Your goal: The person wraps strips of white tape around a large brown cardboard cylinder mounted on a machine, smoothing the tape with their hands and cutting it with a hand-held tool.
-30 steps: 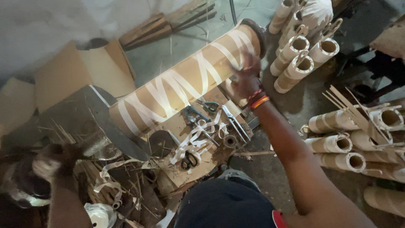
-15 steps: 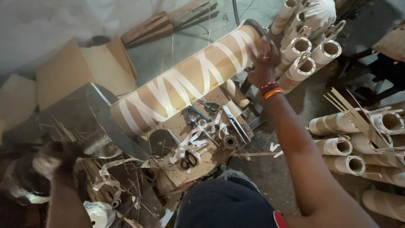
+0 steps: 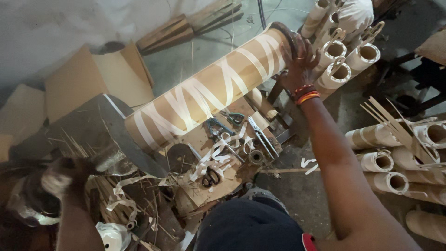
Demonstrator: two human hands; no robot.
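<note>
— Where's the right hand (image 3: pixel 299 62)?

— Flat against the far end of the big tube (image 3: pixel 209 93), fingers spread over its rim. Nothing pinched — just the palm and fingers pressed on it. Red and orange bangles (image 3: pixel 305 93) sit at the wrist.

— And the tube itself?

— It lies on its side, slanting from lower left to upper right across the worktop (image 3: pixel 204 186). Brown card, crossed with pale tape strips. Its near end sits by a dark metal sheet (image 3: pixel 116 130).

— The left hand (image 3: pixel 58 179)?

— Low at the left, blurred, and seemingly closed into a loose fist. I can't tell whether it holds anything. It's well apart from the tube, above a heap of thin sticks (image 3: pixel 102 195).

— What's under the tube?

— Scissors (image 3: pixel 262 137) and pliers (image 3: pixel 218 128) on the worktop, tangled with loose white tape (image 3: pixel 218 153), plus a small tape roll (image 3: pixel 255 157).

— Anything else nearby?

— Smaller tubes (image 3: pixel 337 65) stand just beyond the right hand, and more tubes (image 3: pixel 390 160) lie stacked on the floor at the right. Card sheets (image 3: pixel 88 79) lean at the upper left.
</note>
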